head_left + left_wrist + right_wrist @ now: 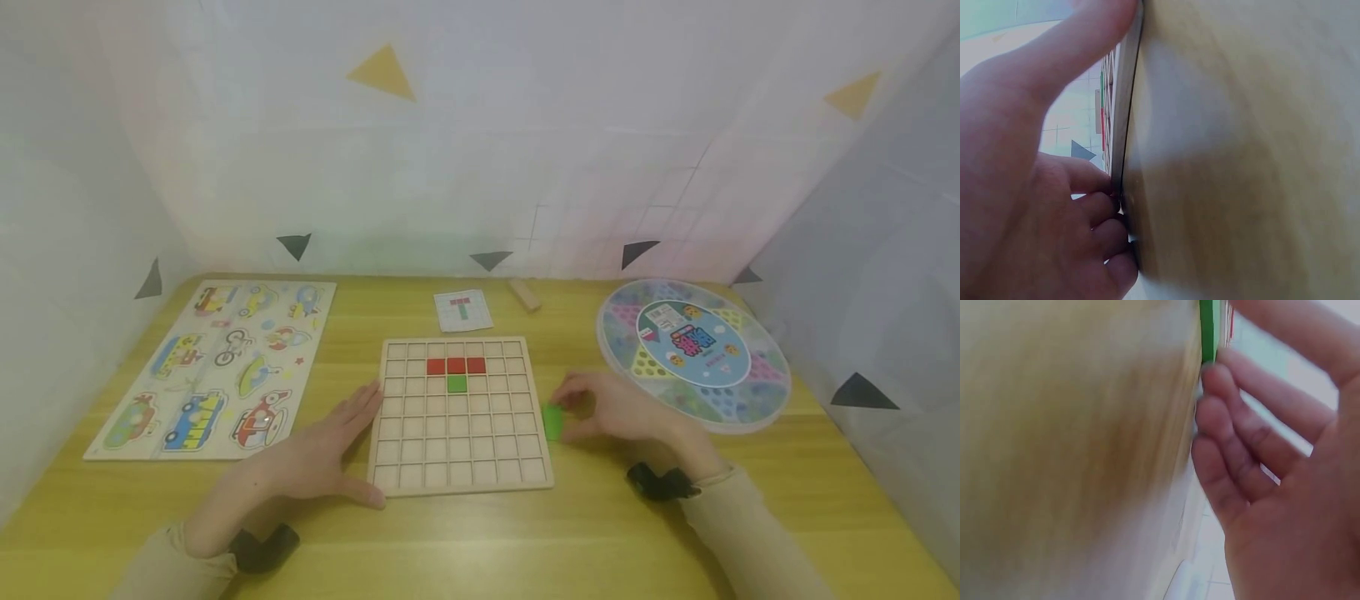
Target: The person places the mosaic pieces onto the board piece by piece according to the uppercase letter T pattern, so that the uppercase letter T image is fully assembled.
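Observation:
A square wooden grid board (pixel 460 477) lies on the table in front of me. Three red tiles (pixel 456 366) sit side by side in one row of it, and a green tile (pixel 457 383) fills the cell under the middle one. Along the board's left edge rests my left hand (pixel 322 450), thumb by the near corner and fingertips against the side. At the right edge, my right hand (pixel 611 408) pinches a green piece (pixel 552 422) between thumb and fingers, low over the table. The right wrist view shows that green piece (pixel 1209 331) edge-on, partly cut off.
Behind the board lie a small pattern card (pixel 442 317) with a red and green T and a wooden block (pixel 524 295). A vehicle picture puzzle board (pixel 300 367) is at the left. A round game box (pixel 693 343) stands close behind my right hand.

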Demonstrator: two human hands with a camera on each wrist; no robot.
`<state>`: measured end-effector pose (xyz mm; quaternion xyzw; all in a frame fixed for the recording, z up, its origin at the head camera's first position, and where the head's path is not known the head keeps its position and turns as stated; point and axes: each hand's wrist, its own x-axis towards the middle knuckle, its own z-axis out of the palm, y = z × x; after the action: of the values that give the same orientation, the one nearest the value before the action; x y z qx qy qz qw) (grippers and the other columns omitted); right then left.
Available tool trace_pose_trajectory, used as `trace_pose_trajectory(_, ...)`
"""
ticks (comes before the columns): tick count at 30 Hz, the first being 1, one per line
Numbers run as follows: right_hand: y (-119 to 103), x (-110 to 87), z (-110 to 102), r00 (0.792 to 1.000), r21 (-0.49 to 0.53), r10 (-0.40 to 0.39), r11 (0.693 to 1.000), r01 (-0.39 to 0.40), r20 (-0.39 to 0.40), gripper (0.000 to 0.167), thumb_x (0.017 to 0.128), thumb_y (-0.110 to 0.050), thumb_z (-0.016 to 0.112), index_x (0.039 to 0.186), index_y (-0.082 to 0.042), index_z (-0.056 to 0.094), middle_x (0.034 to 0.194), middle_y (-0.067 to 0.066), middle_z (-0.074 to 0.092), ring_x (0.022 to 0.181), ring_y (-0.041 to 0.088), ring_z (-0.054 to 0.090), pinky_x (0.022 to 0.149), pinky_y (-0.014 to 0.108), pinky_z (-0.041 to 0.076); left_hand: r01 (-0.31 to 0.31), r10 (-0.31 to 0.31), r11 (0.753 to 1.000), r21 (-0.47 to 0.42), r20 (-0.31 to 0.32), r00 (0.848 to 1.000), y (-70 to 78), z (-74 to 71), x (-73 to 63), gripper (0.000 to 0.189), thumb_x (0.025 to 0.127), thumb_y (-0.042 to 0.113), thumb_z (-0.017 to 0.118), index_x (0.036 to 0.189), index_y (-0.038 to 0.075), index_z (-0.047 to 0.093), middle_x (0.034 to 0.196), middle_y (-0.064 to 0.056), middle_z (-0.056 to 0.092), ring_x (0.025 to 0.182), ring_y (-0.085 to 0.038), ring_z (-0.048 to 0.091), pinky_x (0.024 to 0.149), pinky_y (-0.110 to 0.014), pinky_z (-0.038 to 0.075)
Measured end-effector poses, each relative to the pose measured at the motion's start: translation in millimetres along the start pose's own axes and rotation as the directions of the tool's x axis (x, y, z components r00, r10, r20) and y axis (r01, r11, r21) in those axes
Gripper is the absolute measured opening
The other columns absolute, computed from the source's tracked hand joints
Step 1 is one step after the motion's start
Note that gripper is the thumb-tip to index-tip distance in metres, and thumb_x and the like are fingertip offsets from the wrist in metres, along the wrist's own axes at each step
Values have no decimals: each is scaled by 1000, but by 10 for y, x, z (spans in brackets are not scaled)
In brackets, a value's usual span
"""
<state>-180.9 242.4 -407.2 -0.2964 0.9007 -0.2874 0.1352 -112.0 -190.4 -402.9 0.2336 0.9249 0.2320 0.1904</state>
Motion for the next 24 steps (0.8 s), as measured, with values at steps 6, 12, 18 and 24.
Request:
trace_pose_trajectory(6, 90, 13, 14, 996, -21, 28, 999, -30, -79, 43, 76, -42, 86, 110, -21, 73, 97, -11, 65, 95, 10, 61, 89, 33, 53, -3, 3, 1000, 3, -1, 1000, 3, -2, 1, 135, 67, 76, 73, 161, 9, 3, 168, -14, -3, 152, -45, 7, 119, -62, 20)
trace_pose_trajectory(12, 131, 28, 21, 995, -42, 20, 999, -24, -94, 44, 77, -44, 84, 112, -19, 73, 97, -12, 65, 93, 9, 60, 87, 31, 54, 3, -3, 1000, 2, 0, 1000, 14, -9, -3, 134, 68, 76, 73, 161, 9, 4, 168, -14, -3, 152, -44, 7, 119, -62, 20)
trace_pose_trajectory(18, 132, 37, 20, 992, -35, 35, 999, -40, -120, 42, 76, -39, 85, 110, -17, 74, 94, -12, 66, 91, 9, 61, 85, 30, 54, 6, -6, 1000, -6, 3, 1000, 16, -8, -5, 134, 68, 74, 74, 162, 9, 4, 168, -14, -3, 151, -45, 7, 119, -63, 20)
trace_pose_trajectory(24, 135, 37, 14, 991, -34, 38, 999, -42, -128, 29, 83, -31, 82, 107, -17, 74, 91, -11, 66, 85, 9, 58, 79, 26, 52, 4, -4, 1000, 3, 3, 1000, 3, 2, 1, 135, 67, 76, 73, 162, 10, 3, 168, -14, -3, 152, -43, 6, 119, -62, 19)
